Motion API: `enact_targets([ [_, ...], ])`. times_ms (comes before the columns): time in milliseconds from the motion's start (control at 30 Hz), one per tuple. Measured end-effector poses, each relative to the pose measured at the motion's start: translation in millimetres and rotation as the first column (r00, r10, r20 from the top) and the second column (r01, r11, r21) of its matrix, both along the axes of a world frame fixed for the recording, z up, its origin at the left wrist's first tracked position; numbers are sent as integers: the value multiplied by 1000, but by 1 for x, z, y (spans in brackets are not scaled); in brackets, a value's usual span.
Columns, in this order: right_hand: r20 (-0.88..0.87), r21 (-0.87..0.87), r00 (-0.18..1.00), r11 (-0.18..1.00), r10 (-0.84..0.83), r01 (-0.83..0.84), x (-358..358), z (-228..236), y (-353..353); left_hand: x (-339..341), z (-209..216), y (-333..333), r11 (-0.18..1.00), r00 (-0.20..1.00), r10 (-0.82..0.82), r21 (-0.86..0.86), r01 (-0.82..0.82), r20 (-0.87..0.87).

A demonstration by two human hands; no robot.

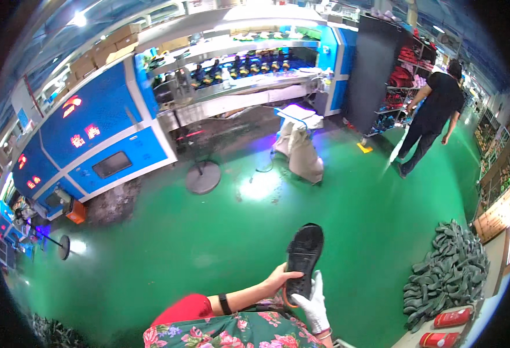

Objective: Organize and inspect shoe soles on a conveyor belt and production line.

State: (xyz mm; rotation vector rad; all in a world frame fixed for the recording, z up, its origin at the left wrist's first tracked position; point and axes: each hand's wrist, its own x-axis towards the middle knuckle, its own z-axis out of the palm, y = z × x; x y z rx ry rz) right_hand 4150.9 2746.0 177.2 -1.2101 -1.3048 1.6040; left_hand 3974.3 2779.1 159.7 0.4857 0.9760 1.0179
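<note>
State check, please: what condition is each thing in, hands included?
Left hand: bare, closed on the black shoe piece.
Right hand: white-gloved, gripping near the heel end.
Black shoe piece: held up, toe pointing away from the wearer.
Blue machine: front bay open, lit inside.
Beige sack: upright on the floor.
Dark pile: loosely heaped.
</note>
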Motion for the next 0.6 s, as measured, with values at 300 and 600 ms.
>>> enact_targets([
  [300,286,-128,956,991,64,-27,197,14,251,180,-34,254,975,982,-188,-113,189,20],
  [600,-327,-166,783,848,-529,503,422,2,417,463,0,507,827,834,-546,104,552,-84],
])
